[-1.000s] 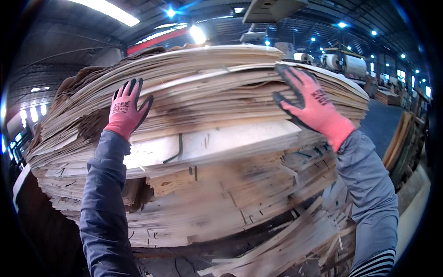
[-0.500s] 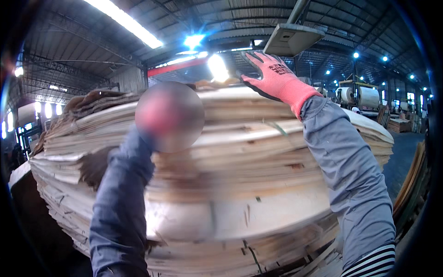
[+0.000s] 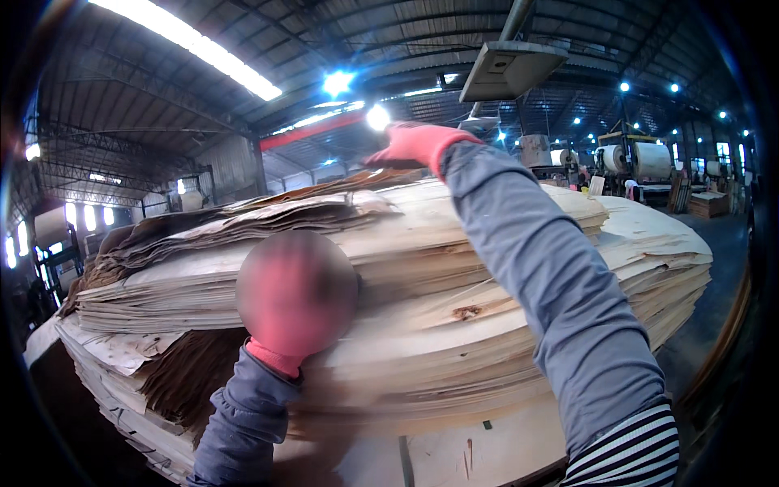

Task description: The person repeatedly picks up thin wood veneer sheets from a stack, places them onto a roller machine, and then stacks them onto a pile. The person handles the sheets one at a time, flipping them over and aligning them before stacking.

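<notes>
A tall stack of thin wood veneer sheets (image 3: 438,325) fills the space before me, its pale layered edges facing me. My left hand (image 3: 297,292), in a pink glove with a grey sleeve, is at the near side of the upper sheets. A round blur covers its fingers, so their grip and any contact are hidden. My right hand (image 3: 412,146), in a pink glove with dark fingertips, is raised over the far part of the stack. Its visible fingers stretch leftward, apart, with nothing seen in them. Darker, wavy veneer sheets (image 3: 243,223) lie on top at the left.
Overhead hangs a flat pale panel (image 3: 513,69) on a pole. Large pale rolls (image 3: 652,161) stand far right, near a stack of boards (image 3: 708,204). A brown curved edge (image 3: 725,329) runs along the near right, beside grey floor.
My right hand has swung left and slightly down over the stack. My left hand sits lower against the sheets. The view has shifted, showing more of the stack's top.
</notes>
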Tool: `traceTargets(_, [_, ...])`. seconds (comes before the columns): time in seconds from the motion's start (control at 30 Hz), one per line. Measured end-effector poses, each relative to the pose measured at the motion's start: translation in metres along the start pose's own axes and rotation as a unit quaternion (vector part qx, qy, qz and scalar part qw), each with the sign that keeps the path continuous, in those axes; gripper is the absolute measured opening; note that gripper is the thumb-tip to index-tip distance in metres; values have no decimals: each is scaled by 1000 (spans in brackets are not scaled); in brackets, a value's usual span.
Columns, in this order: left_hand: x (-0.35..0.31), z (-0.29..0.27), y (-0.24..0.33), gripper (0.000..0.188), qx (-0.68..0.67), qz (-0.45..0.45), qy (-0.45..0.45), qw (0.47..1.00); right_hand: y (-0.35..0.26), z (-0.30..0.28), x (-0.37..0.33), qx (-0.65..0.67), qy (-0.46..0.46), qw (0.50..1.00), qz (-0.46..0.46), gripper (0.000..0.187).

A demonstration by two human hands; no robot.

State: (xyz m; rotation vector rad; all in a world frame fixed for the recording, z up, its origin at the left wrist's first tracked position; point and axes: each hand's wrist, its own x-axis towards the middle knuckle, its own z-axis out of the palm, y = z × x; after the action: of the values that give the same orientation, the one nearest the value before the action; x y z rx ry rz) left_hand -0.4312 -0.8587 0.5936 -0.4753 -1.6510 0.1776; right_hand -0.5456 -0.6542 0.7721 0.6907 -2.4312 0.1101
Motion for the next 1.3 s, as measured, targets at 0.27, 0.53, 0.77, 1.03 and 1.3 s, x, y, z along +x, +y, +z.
traceTargets(0.27, [6,7,12,61,24,-6,34,999,-63,4,12,118,-136,964,-195,116])
traceTargets(0.53, [17,-39,-23,46,-139,-60,-82,985,-92,43,8,10,-26,969,-247,55])
traceTargets(0.77, [40,-28,-110,49,76,-125,5,989,-112,51,-26,-224,161,920,-277,43])
traceTargets(1.03, [69,-22,-134,65,169,-135,-262,941,-118,33,-15,-285,198,906,-241,53])
traceTargets(1.3, [72,10,-139,34,153,-165,-302,927,-127,52,-14,-165,110,973,-120,36])
